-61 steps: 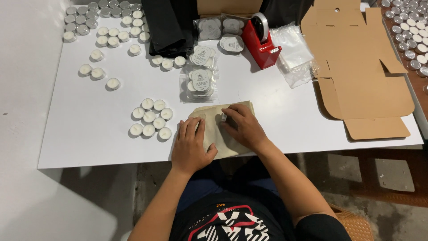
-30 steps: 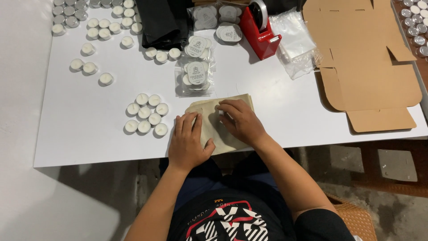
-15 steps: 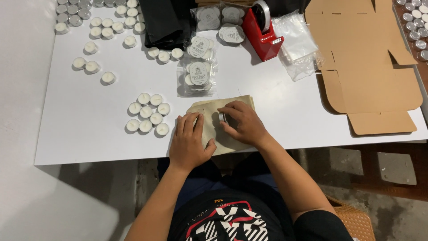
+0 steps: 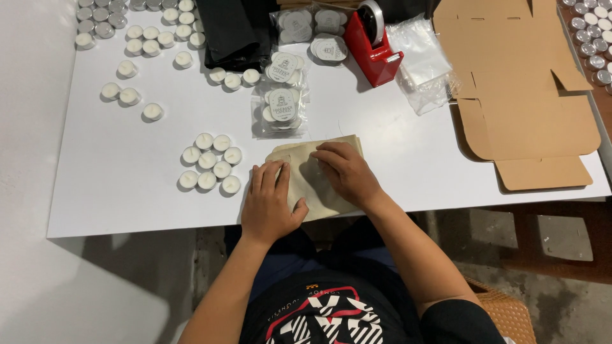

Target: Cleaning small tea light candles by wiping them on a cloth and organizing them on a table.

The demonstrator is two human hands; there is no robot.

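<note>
- Head view: a white table (image 4: 127,185) stands over a bare concrete floor, its near edge against the seated person's lap.
- A beige cloth pouch (image 4: 319,185) lies flat at the near edge of the table, in front of the person.
- The left hand (image 4: 271,200) lies palm down on the pouch's left part, fingers spread and flat, gripping nothing.
- The right hand (image 4: 344,172) rests on the pouch's upper right part, fingers curled down onto the cloth; whether they pinch it cannot be told.
- The two hands lie just beside each other, not touching.
- A cluster of white tealight candles (image 4: 210,162) sits just left of the pouch.
- Clear bags of packed tealights (image 4: 280,108) lie beyond the pouch.
- A red tape dispenser (image 4: 373,44) stands farther back, near empty plastic bags (image 4: 424,64).
- An unfolded brown cardboard box (image 4: 523,95) lies flat at the right.
- More loose tealights (image 4: 137,38) are scattered at the far left.
</note>
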